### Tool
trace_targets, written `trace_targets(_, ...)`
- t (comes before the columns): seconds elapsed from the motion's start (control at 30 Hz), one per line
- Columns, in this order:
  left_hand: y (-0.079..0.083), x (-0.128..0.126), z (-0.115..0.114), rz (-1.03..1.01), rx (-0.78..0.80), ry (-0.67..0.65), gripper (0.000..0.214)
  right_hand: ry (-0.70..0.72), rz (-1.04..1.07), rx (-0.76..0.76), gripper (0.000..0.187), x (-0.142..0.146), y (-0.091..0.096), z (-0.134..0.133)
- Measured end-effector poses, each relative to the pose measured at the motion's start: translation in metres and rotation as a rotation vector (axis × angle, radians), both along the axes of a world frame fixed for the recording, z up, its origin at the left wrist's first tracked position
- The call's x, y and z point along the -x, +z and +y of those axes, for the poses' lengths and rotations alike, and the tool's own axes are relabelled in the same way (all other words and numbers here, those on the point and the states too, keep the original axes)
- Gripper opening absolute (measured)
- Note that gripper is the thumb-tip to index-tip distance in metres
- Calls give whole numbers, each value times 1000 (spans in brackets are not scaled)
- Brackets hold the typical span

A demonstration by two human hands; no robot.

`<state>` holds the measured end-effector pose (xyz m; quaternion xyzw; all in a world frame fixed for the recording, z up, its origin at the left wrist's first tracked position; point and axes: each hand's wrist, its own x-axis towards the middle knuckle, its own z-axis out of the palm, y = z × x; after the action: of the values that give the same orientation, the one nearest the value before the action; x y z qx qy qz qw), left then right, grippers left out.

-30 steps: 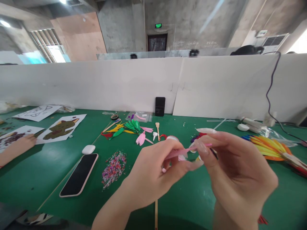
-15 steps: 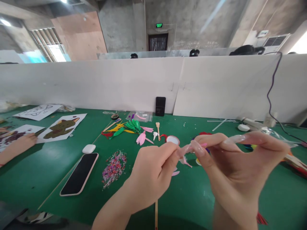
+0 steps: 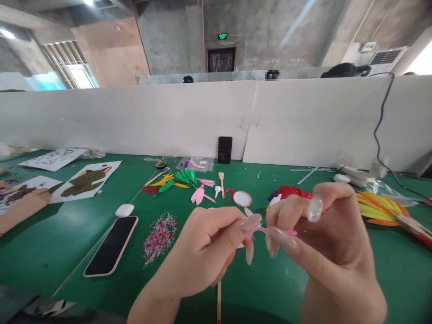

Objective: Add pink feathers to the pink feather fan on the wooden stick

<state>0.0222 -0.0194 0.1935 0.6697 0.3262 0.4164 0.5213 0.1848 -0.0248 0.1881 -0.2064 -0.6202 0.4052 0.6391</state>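
Between my hands, above the table, stretches a thin pink strip [image 3: 262, 229]. My left hand [image 3: 205, 247] pinches one end between thumb and forefinger. The thumb and fingers of my right hand [image 3: 327, 252] are closed on the other part, and a pink tip sticks out past the thumb. Pale pink petal-like pieces lie behind my left fingertips, mostly hidden. Under my left wrist a thin wooden stick [image 3: 219, 303] runs to the table's near edge. Just beyond my hands lies a round white disc with a reddish rim [image 3: 242, 198].
Left of my hands are a phone [image 3: 111, 247], a white case [image 3: 124, 210] and a pile of coloured bits [image 3: 160, 238]. Green feather-like pieces [image 3: 187, 177] and pink petals [image 3: 198, 195] lie further back. A yellow-orange bundle [image 3: 378, 209] is at right. Another person's hand [image 3: 38, 198] works far left.
Both my hands have come down a little, and the pink strip shows more between them. My right hand has turned, uncovering the red pieces and the yellow-orange bundle behind it.
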Motion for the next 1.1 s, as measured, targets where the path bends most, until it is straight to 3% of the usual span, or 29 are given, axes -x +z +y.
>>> trace_targets(0.2, -1, 0, -1, -23, 24, -2, 35, 105, -9, 64, 31, -4, 1, 2)
trace_targets(0.5, 1, 3, 3, -60, -12, 25, 38, 154, -4, 47, 21, -13, 2, 3)
trace_targets(0.57, 1, 6, 6, -79, 10, 38, 36, 75, 1, 13, 18, -18, 0, 3)
trace_targets(0.67, 0, 8, 7, -103, 26, 69, 39, -209, -91, -17, 13, -23, -2, 1)
trace_targets(0.73, 0, 8, 6, -81, 21, 55, 40, -319, -177, -27, 16, -22, -4, 0)
trace_targets(0.93, 0, 6, 3, 13, -27, 16, 36, -452, -215, -72, 26, -7, -7, 1)
trace_targets(1.1, 0, 5, 3, 68, -49, 4, 36, -466, -242, -94, 24, -3, -6, 0)
